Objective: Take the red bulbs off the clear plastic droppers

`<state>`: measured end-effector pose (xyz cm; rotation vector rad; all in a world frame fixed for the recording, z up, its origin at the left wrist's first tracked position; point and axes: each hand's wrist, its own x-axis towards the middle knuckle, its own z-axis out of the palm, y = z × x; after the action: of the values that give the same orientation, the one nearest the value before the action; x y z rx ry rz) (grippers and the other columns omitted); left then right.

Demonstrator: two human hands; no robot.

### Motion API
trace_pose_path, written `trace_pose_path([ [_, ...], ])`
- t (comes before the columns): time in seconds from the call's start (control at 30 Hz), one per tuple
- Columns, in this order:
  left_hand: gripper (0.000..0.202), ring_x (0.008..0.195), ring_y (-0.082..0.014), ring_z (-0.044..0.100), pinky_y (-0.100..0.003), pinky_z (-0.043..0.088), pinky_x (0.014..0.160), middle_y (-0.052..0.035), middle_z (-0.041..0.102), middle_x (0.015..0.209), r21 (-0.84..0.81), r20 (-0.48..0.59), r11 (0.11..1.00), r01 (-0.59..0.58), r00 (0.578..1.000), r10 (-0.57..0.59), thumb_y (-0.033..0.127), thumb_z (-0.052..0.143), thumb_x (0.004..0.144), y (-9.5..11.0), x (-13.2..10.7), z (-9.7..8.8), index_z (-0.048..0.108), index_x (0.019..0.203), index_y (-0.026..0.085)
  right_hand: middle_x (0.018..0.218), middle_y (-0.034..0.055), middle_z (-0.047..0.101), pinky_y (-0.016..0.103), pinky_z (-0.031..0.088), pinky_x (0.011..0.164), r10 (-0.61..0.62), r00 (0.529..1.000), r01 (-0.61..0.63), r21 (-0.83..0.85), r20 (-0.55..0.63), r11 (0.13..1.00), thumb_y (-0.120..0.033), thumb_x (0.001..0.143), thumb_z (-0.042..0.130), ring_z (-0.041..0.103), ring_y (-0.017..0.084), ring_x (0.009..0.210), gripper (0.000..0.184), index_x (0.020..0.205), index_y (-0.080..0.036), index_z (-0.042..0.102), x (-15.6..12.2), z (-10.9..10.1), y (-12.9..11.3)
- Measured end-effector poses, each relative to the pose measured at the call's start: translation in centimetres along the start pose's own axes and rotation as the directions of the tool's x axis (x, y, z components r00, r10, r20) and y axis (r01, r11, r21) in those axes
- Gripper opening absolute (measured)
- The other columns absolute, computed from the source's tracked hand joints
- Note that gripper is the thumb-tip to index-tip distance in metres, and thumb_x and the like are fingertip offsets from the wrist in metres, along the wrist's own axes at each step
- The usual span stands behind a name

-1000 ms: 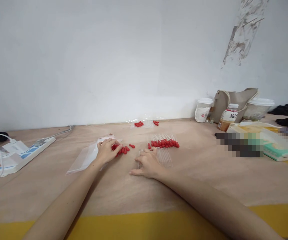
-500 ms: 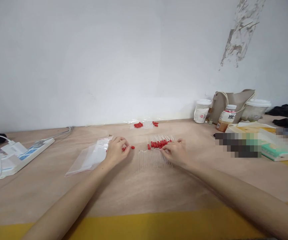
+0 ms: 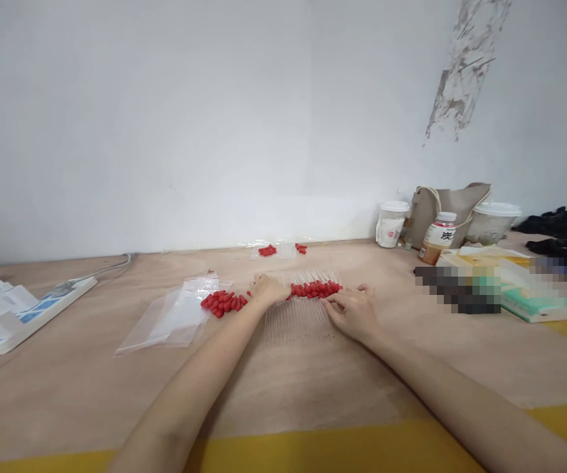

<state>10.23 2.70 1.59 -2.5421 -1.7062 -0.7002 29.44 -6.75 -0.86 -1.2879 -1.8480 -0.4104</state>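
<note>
The left hand [image 3: 267, 289] and right hand [image 3: 353, 311], loosely curled, flank red bulbs [image 3: 315, 289] beside clear tubes [image 3: 297, 322]; their grip is unclear.

Light was pretty soft and even, couldn't tell where from. The wall [image 3: 214, 131] looked greyish, with a mild shadow beside the left forearm [image 3: 214, 361] on the worktop [image 3: 283, 394]. Plastic bags [image 3: 159, 322] caught some glare. Edges got wide-angle stretch, clear tubes [image 3: 297, 323] looked mushy, and blocky pixelation [image 3: 460, 292] sat right.

"炭" on the bottle label [image 3: 439, 235]
</note>
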Motion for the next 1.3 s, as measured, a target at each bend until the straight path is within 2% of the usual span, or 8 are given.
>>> trace_pose_path([
  [0.1, 0.045, 0.088, -0.0364, 0.054, -0.042, 0.035, 0.065, -0.0272, 0.061, 0.081, 0.059, -0.033, 0.984, 0.169, 0.985, -0.167, 0.048, 0.051, 0.068, 0.0, -0.1, -0.5, 0.059, 0.054, 0.006, 0.053, -0.0017, 0.06, 0.032, 0.019, 0.076, 0.003, 1.0, -0.003, -0.013, 0.008, 1.0, -0.027, 0.079, 0.048, 0.049, 0.009, 0.054, 0.026, 0.06, -0.019, 0.063, 0.0, 0.0, 0.2],
  [0.23, 0.033, 0.084, -0.032, 0.055, -0.04, 0.036, 0.068, -0.0167, 0.063, 0.073, 0.08, -0.076, 0.979, 0.188, 0.98, -0.182, 0.042, 0.051, 0.069, -0.4, -1.4, -2.8, 0.058, 0.054, 0.014, 0.056, -0.0014, 0.058, 0.034, 0.021, 0.078, 0.021, 0.999, -0.021, -0.004, -0.025, 1.0, -0.028, 0.08, 0.048, 0.049, 0.009, 0.056, 0.026, 0.061, -0.019, 0.063, 0.0, -0.1, 0.3],
  [0.37, 0.015, 0.081, -0.0234, 0.055, -0.037, 0.035, 0.076, -0.0068, 0.062, 0.077, 0.081, -0.109, 0.997, 0.008, 0.994, 0.001, 0.03, 0.048, 0.074, -1.5, -5.1, -5.0, 0.056, 0.068, 0.019, 0.077, 0.0039, 0.06, 0.033, 0.029, 0.079, -0.018, 0.997, 0.023, 0.071, -0.075, 0.997, -0.028, 0.079, 0.05, 0.054, 0.016, 0.077, 0.017, 0.078, -0.019, 0.064, 0.0, -0.1, 0.1],
  [0.47, 0.015, 0.078, -0.0208, 0.053, -0.036, 0.034, 0.075, -0.0052, 0.06, 0.077, 0.161, -0.184, 0.948, -0.276, 0.935, 0.304, 0.026, 0.042, 0.081, -2.5, -8.5, -5.4, 0.053, 0.075, 0.019, 0.101, 0.0094, 0.057, 0.035, 0.035, 0.082, -0.1, 0.993, 0.106, 0.098, -0.066, 0.989, -0.033, 0.078, 0.052, 0.05, 0.021, 0.097, 0.028, 0.101, -0.018, 0.058, 0.0, -0.2, -0.6],
  [0.6, 0.018, 0.077, -0.0202, 0.051, -0.035, 0.034, 0.074, -0.0051, 0.058, 0.073, 0.234, -0.226, 0.888, -0.397, 0.866, 0.447, 0.027, 0.043, 0.083, -3.3, -11.1, -4.4, 0.05, 0.07, 0.018, 0.113, 0.0099, 0.055, 0.04, 0.032, 0.09, -0.304, 0.952, 0.3, 0.099, 0.026, 0.949, -0.039, 0.078, 0.052, 0.046, 0.022, 0.105, 0.048, 0.121, -0.018, 0.047, -0.4, -0.4, -2.0],
  [0.73, 0.015, 0.074, -0.0188, 0.051, -0.034, 0.036, 0.072, -0.004, 0.059, 0.072, 0.185, -0.283, 0.886, -0.426, 0.84, 0.463, 0.026, 0.045, 0.084, -3.4, -11.2, -3.4, 0.051, 0.072, 0.018, 0.103, 0.0073, 0.061, 0.04, 0.031, 0.09, -0.393, 0.918, 0.386, 0.104, 0.057, 0.917, -0.036, 0.081, 0.051, 0.049, 0.02, 0.102, 0.041, 0.118, -0.02, 0.05, -0.8, -0.3, -2.8],
  [1.07, 0.01, 0.081, -0.0183, 0.053, -0.035, 0.035, 0.077, -0.004, 0.065, 0.085, 0.141, -0.322, 0.849, -0.509, 0.787, 0.526, 0.025, 0.049, 0.083, -3.1, -10.9, -3.0, 0.058, 0.087, 0.02, 0.073, 0.0008, 0.062, 0.042, 0.023, 0.09, -0.38, 0.922, 0.375, 0.08, 0.071, 0.924, -0.024, 0.086, 0.045, 0.048, 0.015, 0.08, 0.02, 0.097, -0.024, 0.061, -1.2, 1.6, -3.8],
  [1.3, 0.015, 0.08, -0.0167, 0.052, -0.036, 0.031, 0.082, -0.0019, 0.064, 0.08, 0.14, -0.205, 0.82, -0.555, 0.794, 0.572, 0.03, 0.049, 0.084, -2.7, -11.0, -3.5, 0.062, 0.084, 0.023, 0.064, -0.0012, 0.057, 0.039, 0.021, 0.09, -0.397, 0.914, 0.386, 0.117, 0.087, 0.915, -0.021, 0.085, 0.044, 0.046, 0.012, 0.072, 0.019, 0.079, -0.02, 0.062, -1.4, 1.2, -4.3],
])
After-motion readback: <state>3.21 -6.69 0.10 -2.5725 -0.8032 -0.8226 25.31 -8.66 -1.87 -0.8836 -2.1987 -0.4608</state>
